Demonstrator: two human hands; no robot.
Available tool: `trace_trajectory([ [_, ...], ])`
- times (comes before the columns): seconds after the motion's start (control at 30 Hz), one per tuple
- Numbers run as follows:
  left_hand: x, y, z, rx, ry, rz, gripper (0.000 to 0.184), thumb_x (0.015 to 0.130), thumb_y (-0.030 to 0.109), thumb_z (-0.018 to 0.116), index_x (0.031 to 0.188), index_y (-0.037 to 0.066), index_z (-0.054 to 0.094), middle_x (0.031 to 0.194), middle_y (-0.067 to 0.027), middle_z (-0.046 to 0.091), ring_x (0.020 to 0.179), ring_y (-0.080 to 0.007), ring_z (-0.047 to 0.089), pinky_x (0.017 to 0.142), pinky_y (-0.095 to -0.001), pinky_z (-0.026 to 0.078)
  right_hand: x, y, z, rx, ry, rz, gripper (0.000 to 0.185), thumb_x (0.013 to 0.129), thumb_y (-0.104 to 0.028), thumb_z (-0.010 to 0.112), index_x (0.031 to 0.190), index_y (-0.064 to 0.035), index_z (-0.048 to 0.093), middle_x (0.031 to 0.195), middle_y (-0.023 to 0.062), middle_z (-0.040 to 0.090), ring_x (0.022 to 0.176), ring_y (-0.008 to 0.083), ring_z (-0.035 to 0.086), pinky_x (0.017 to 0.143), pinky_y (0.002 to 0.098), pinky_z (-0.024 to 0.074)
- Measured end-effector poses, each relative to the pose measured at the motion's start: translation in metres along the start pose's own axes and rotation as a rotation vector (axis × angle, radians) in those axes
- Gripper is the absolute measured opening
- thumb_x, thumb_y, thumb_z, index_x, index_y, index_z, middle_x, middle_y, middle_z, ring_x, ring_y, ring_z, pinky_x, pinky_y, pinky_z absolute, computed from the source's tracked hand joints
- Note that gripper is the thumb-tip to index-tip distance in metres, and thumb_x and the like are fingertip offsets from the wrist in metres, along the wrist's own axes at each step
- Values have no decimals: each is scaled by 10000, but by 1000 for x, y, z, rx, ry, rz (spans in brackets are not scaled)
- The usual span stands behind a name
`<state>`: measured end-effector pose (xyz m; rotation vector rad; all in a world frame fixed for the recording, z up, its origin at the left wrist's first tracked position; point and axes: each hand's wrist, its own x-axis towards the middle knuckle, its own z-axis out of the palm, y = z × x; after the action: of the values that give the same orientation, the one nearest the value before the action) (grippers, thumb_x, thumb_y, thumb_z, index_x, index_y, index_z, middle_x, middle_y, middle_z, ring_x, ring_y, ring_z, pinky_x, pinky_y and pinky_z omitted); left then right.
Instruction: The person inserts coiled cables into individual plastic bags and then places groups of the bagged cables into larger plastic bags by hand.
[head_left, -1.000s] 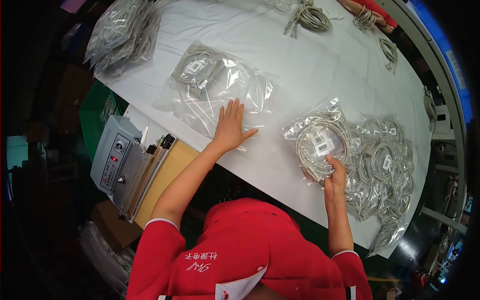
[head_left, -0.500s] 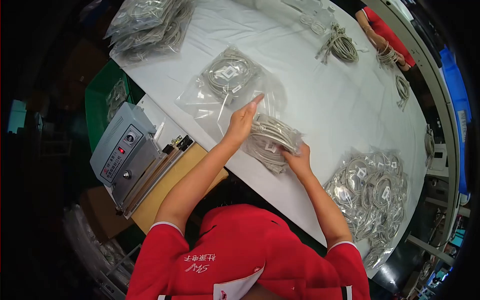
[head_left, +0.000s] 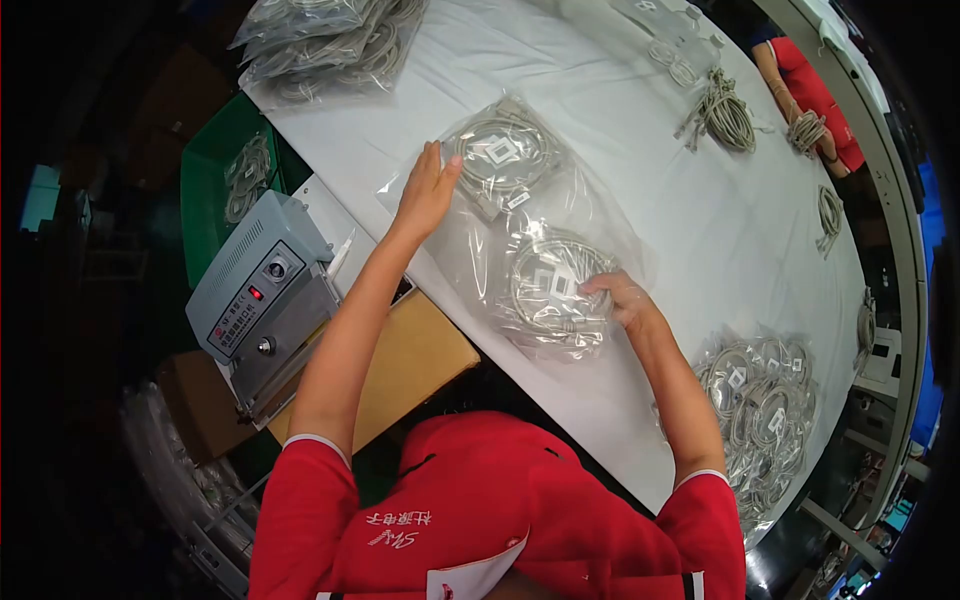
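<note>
Two clear bags with coiled grey cables and white labels lie in front of me on the white-covered table. My right hand (head_left: pixel 622 297) grips the right edge of the nearer bagged coil (head_left: pixel 556 285), thumb on top. My left hand (head_left: pixel 428 192) rests at the left edge of the farther bagged coil (head_left: pixel 502 155), its fingers stretched out and touching the plastic. A larger clear bag (head_left: pixel 465 245) lies spread around both coils.
A grey-blue sealing machine (head_left: pixel 255 285) stands left, near a green bin (head_left: pixel 205 200). Bagged cables (head_left: pixel 335 45) are stacked at the far left, and a pile (head_left: pixel 765 420) lies right. Loose cable bundles (head_left: pixel 725 115) lie near a co-worker (head_left: pixel 810 85) holding a coil.
My right hand has brought a bagged coil from the right pile to the middle, where it now lies below the other. My left hand has moved up and left. The view has shifted.
</note>
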<state>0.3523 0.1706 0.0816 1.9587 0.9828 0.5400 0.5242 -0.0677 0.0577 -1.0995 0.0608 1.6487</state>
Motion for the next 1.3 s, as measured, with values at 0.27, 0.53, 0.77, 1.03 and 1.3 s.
trace_trajectory([
  [0.27,-27,5,0,-130,-88,53,741,831,489,456,1268,-84,279,1302,-254,311,1232,-314,295,988,-354,279,60,28,34,171,-7,-66,420,644,66,529,1058,99,467,952,175,560,826,269,584,729,344,502],
  [0.53,-121,-32,-4,-613,-367,-581,372,850,356,506,777,-5,558,601,-75,569,513,-131,556,484,-207,434,72,26,47,206,233,-120,363,690,8,509,1041,87,461,965,186,540,861,282,564,771,371,483],
  [0.77,-191,37,13,-506,-571,-254,360,881,257,456,606,33,515,464,-30,506,420,-99,475,446,-240,391,80,17,65,476,138,-196,305,721,-51,526,997,71,489,930,173,560,812,278,575,762,362,485],
  [1.03,-199,53,59,-206,-566,324,335,864,206,479,588,25,542,486,-80,526,441,-205,529,471,-309,429,87,27,118,340,227,-376,251,725,-3,544,966,66,522,867,147,553,763,228,565,660,322,466],
  [1.3,-204,32,35,-348,-687,-40,339,863,223,455,601,23,538,473,-96,516,454,-254,535,490,-341,435,114,32,137,-152,130,-577,349,820,-231,544,987,73,514,873,109,564,778,167,531,709,306,442],
])
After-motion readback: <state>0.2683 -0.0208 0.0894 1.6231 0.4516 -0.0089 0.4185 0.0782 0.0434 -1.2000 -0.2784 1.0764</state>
